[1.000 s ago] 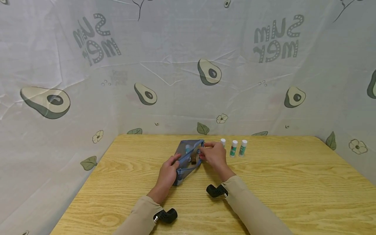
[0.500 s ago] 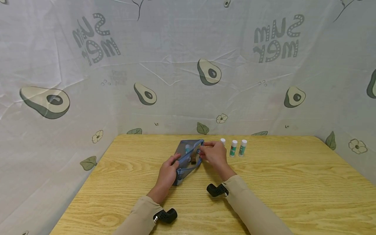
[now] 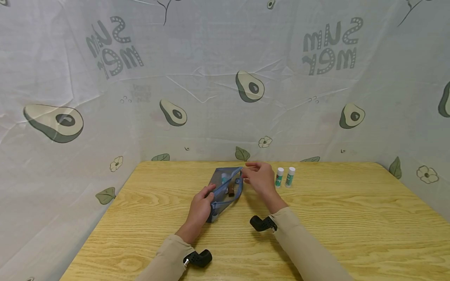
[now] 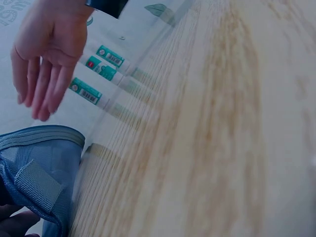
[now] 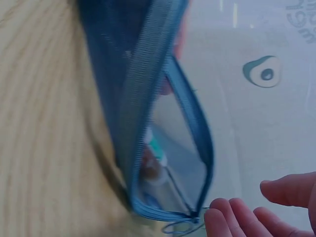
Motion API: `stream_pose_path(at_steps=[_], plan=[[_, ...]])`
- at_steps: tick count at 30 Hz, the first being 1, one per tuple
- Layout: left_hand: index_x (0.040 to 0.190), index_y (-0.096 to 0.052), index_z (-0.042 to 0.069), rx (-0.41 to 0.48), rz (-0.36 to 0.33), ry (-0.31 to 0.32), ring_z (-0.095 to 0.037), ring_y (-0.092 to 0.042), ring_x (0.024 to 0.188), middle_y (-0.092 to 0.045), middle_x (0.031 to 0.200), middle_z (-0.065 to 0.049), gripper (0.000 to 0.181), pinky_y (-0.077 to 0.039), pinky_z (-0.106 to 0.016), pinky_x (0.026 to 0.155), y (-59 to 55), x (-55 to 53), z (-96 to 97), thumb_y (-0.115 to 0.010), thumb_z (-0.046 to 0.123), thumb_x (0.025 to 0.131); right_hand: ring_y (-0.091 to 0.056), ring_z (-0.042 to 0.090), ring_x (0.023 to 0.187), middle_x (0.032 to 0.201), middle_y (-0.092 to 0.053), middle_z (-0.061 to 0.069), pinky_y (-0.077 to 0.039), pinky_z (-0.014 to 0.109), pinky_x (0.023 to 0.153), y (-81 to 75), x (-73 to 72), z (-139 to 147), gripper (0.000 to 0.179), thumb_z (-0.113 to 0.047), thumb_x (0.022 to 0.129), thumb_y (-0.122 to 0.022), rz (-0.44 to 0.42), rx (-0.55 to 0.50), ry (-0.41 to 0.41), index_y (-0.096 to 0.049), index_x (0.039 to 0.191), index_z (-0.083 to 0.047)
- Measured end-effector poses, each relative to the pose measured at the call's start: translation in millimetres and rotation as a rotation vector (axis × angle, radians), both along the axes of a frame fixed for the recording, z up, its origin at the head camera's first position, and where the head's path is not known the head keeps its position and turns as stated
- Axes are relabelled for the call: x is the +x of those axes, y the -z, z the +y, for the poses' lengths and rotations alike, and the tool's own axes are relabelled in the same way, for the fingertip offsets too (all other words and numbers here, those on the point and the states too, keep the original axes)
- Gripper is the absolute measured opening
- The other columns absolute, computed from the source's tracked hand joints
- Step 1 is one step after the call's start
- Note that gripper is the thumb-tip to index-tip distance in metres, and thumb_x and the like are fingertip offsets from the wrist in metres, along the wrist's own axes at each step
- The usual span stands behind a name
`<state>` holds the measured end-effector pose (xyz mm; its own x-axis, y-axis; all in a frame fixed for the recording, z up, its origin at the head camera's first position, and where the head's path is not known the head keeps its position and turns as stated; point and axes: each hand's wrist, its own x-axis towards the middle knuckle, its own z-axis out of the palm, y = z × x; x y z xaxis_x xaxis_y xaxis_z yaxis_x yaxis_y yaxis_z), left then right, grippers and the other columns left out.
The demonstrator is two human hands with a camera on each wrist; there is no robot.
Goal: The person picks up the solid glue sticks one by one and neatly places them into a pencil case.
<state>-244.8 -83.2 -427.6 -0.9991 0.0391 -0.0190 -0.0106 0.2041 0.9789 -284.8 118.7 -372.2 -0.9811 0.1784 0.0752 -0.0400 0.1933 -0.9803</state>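
A blue zip pouch of see-through mesh lies unzipped on the table. My left hand holds its near left side, thumb at the opening's edge. Inside show a teal-and-white glue stick and a short brown object. At the far right end of the pouch is my right hand. In the right wrist view its fingers are extended beside the zip end and a thin cord loop, thumb apart, nothing in them. The left wrist view shows that same right hand with its fingers loosely extended.
Right of the pouch stand two green-labelled glue sticks with white caps, one beside the other. A third glue stick appears in the left wrist view; my right hand hides it in the head view. A printed curtain hangs behind the table.
My right hand has moved slightly up and right, off the pouch's edge, with its fingers loosening. It now covers the leftmost standing glue stick. The left hand stays in place.
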Motion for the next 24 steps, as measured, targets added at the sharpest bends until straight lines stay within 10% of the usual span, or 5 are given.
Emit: stream_pose_path(at_steps=[15,24], plan=[[0.153,-0.056,0.003,-0.012,0.021,0.002,-0.041,-0.021,0.164,-0.043,0.169,-0.015,0.044,-0.024,-0.062,0.131,-0.5,0.3,0.2,-0.043,0.013,0.112,-0.073,0.031,0.113,0.123,-0.077,0.016,-0.061,0.047,0.096,-19.3,7.4,3,0.035,-0.025,0.100,-0.075,0.252,0.194,0.020,-0.073,0.131,-0.009],[0.153,-0.056,0.004,-0.020,0.024,0.001,-0.042,-0.022,0.164,-0.042,0.169,-0.016,0.044,-0.025,-0.063,0.130,-0.9,1.0,0.9,-0.044,0.014,0.112,-0.073,0.033,0.115,0.124,-0.078,0.016,-0.060,0.052,0.098,-18.6,9.6,2,0.037,-0.028,0.101,-0.074,0.233,0.216,-0.009,-0.073,0.133,-0.011]])
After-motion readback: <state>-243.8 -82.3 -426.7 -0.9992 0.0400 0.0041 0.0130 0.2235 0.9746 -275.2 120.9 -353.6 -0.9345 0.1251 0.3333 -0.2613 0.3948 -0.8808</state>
